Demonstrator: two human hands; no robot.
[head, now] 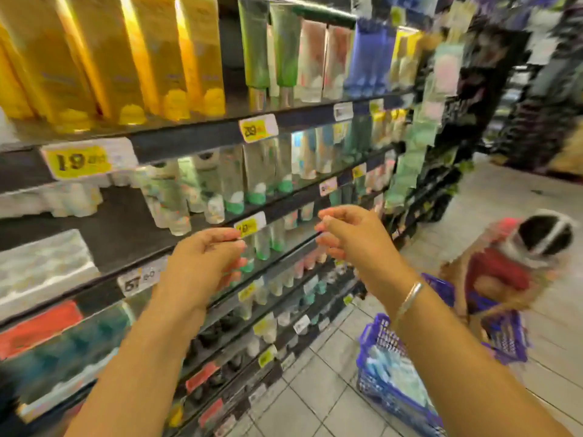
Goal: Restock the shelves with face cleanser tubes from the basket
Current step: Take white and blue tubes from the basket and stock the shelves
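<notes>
Both my hands are raised in front of the shelves [202, 137], and the frame is blurred by motion. My left hand [205, 260] hovers with loosely curled fingers beside a row of clear tubes with green caps [263, 244] on the middle shelf; I see nothing in it. My right hand [350, 234], a bangle on its wrist, is also loosely curled and holds nothing visible. The purple basket [375, 339] stands on the floor at the lower right, below my right forearm, with pale blue and white cleanser tubes [397, 376] inside.
Yellow boxes [132, 58] fill the top shelf on the left, with green, pink and blue tubes to their right. Yellow price tags [79, 160] line the shelf edges. A crouching person in a red top [504, 269] is at the right by a second purple basket [508, 339]. The floor is tiled.
</notes>
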